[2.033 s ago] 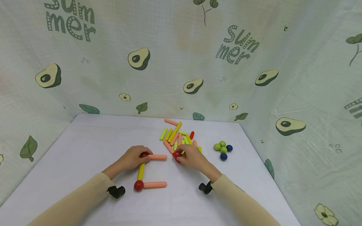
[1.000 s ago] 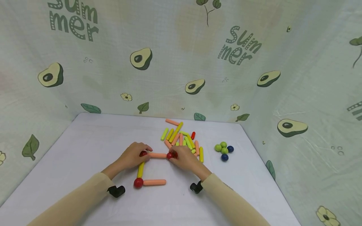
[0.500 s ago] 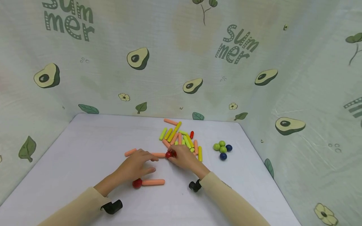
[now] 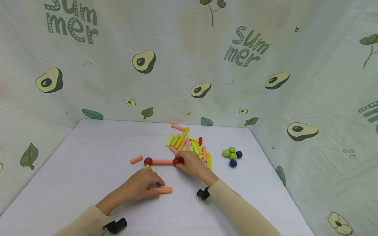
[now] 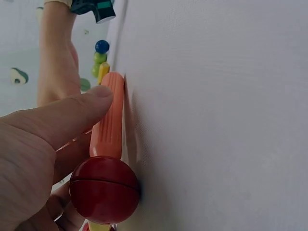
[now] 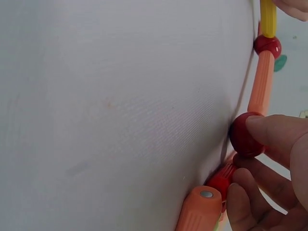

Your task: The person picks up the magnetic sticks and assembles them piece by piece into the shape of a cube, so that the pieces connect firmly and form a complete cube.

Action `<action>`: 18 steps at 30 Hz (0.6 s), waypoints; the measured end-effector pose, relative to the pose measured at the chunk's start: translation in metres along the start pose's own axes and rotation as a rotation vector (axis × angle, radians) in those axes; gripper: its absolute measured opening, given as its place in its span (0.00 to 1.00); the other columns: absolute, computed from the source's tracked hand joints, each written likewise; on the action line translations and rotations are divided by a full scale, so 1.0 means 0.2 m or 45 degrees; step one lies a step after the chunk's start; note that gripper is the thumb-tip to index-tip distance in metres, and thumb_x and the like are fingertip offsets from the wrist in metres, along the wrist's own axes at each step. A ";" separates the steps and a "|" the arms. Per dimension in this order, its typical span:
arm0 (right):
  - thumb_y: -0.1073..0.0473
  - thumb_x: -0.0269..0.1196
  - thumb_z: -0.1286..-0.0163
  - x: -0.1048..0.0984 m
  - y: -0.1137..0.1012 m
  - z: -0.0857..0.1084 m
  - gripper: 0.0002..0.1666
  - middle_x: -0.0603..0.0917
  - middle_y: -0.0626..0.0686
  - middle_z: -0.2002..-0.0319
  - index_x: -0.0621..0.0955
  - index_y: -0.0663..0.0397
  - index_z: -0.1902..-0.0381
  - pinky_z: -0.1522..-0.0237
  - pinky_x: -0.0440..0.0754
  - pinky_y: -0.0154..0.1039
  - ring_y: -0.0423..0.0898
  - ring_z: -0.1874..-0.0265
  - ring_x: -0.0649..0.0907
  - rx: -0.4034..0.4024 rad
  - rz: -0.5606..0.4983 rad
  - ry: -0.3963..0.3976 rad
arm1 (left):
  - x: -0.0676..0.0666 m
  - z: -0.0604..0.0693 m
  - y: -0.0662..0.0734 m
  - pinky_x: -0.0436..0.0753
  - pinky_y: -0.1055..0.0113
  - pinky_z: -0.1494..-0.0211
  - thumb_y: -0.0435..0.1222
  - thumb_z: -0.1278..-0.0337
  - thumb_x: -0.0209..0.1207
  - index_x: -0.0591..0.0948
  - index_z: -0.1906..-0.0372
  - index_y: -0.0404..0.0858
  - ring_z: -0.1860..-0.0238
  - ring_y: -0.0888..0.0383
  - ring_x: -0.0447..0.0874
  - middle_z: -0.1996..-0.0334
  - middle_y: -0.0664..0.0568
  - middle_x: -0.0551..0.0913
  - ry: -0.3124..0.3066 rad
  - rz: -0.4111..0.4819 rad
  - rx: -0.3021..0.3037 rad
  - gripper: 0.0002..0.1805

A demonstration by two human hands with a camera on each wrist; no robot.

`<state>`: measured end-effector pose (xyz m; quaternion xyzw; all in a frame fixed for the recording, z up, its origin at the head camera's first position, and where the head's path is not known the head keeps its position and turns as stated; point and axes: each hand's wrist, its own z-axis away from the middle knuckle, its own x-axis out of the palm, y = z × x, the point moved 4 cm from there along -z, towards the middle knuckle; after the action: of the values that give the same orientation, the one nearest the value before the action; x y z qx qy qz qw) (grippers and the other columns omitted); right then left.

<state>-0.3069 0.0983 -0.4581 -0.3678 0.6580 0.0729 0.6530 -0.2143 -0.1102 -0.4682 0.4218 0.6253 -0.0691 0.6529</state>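
In the head view my left hand (image 4: pixel 138 185) is over the lower orange stick (image 4: pixel 166 190). The left wrist view shows its thumb against this ridged orange stick (image 5: pixel 107 125), with fingers on the far side. A red ball (image 5: pixel 104 189) adjoins the stick's near end. My right hand (image 4: pixel 193 165) pinches another red ball (image 4: pixel 176 161) at the right end of the upper orange stick (image 4: pixel 162 162). That stick's left end meets a third red ball (image 4: pixel 148 161). A yellow stick (image 4: pixel 147 166) runs down from there, mostly hidden by my left hand.
Several orange, yellow and green sticks (image 4: pixel 181 137) lie beyond my right hand, with a short red stick (image 4: pixel 200 141) among them. Green balls (image 4: pixel 232 153) and dark blue balls (image 4: pixel 233 163) sit at the right. A loose orange stick (image 4: pixel 136 159) lies left.
My right hand has brought its red ball left to the upper orange stick's end. My left hand has let go of the upper left red ball and come down to the lower orange stick.
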 end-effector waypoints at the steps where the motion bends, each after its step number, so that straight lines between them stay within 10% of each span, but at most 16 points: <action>1: 0.57 0.73 0.28 0.00 0.00 0.00 0.13 0.88 0.46 0.59 0.87 0.51 0.48 0.57 0.83 0.33 0.42 0.63 0.82 0.004 -0.002 0.001 | 0.00 0.00 0.00 0.76 0.66 0.54 0.45 0.40 0.76 0.91 0.52 0.54 0.60 0.67 0.75 0.61 0.75 0.86 -0.005 0.010 -0.004 0.12; 18: 0.55 0.71 0.26 -0.05 0.05 0.00 0.21 0.87 0.49 0.55 0.85 0.51 0.38 0.54 0.82 0.39 0.46 0.58 0.81 0.072 -0.061 -0.048 | 0.00 -0.04 -0.04 0.75 0.70 0.62 0.42 0.41 0.77 0.92 0.54 0.53 0.66 0.69 0.74 0.62 0.73 0.86 -0.033 0.024 -0.058 0.11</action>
<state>-0.3133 0.1101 -0.4538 -0.3634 0.6384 0.0457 0.6769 -0.2245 -0.1105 -0.4718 0.4116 0.6143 -0.0541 0.6711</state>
